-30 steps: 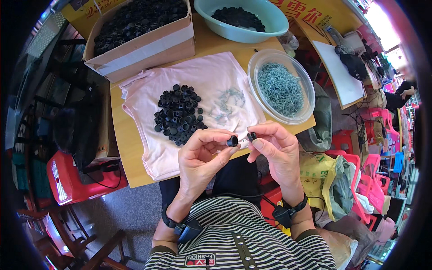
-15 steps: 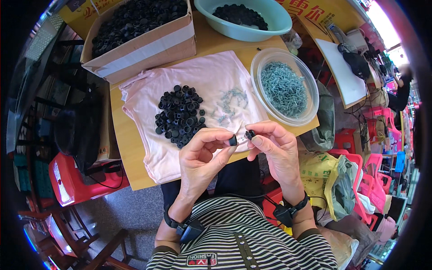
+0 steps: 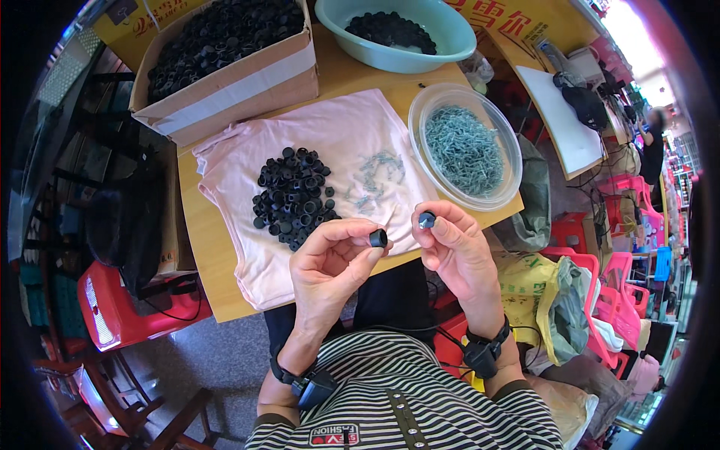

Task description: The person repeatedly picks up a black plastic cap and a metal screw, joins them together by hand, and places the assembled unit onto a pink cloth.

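Observation:
Between thumb and fingertips, my left hand [image 3: 334, 259] pinches a small black plastic cap [image 3: 378, 238], its hollow end facing right. My right hand [image 3: 459, 247] is closed on another small black plastic piece [image 3: 427, 220], with a bright spot on its face. The two pieces are apart, above the near edge of a pale pink cloth [image 3: 349, 112]. Just beyond my left hand lies a pile of black caps [image 3: 292, 195] on the cloth. Right of that pile, several loose screws [image 3: 381, 172] are scattered.
A round clear plastic tub [image 3: 517, 161] of screws stands at the table's right. Behind are a cardboard box [image 3: 232, 94] of black caps and a pale green basin [image 3: 360, 52] with black parts. A red stool [image 3: 101, 304] stands left; a yellow bag [image 3: 525, 289] sits right.
My hands have moved apart, and the right hand has turned its black piece so that its face shows. The left hand's cap has tilted, showing its hollow end. The view has shifted slightly.

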Available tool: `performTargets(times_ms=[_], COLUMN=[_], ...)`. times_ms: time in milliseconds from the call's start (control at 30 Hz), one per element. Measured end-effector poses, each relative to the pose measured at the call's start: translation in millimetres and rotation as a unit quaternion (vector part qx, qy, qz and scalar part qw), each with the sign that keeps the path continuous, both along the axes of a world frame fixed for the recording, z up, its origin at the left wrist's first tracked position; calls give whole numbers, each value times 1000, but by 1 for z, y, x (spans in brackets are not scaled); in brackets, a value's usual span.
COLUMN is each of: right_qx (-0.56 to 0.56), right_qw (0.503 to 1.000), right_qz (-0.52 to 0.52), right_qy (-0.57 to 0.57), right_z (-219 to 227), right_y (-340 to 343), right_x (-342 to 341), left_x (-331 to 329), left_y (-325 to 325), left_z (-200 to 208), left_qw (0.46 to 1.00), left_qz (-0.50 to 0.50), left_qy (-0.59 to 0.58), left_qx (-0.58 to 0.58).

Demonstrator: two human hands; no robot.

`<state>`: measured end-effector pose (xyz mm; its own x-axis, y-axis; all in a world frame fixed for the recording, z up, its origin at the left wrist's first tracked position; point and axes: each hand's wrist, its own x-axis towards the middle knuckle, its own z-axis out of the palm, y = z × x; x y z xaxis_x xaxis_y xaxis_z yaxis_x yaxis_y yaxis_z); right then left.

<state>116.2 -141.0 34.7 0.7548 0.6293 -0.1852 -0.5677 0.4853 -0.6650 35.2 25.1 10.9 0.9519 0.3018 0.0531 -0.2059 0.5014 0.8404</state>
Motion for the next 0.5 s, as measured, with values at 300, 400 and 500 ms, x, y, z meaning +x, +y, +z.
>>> performTargets(times_ms=[300,400,500], right_qx=[-190,-259,-289], right_qw=[920,843,777], right_qz=[-80,-92,-106], right_qy=[-333,-463,-549], right_z=[18,32,32], right_y=[12,16,21], right_x=[-16,-19,-19], left_x=[-6,-8,-9], left_y=[-1,-1,-3], left_z=[-4,-8,-10], left_qw=[995,995,996], left_qz=[-12,1,30], left_qy=[-42,-48,-30], left_qx=[-88,-84,-82])
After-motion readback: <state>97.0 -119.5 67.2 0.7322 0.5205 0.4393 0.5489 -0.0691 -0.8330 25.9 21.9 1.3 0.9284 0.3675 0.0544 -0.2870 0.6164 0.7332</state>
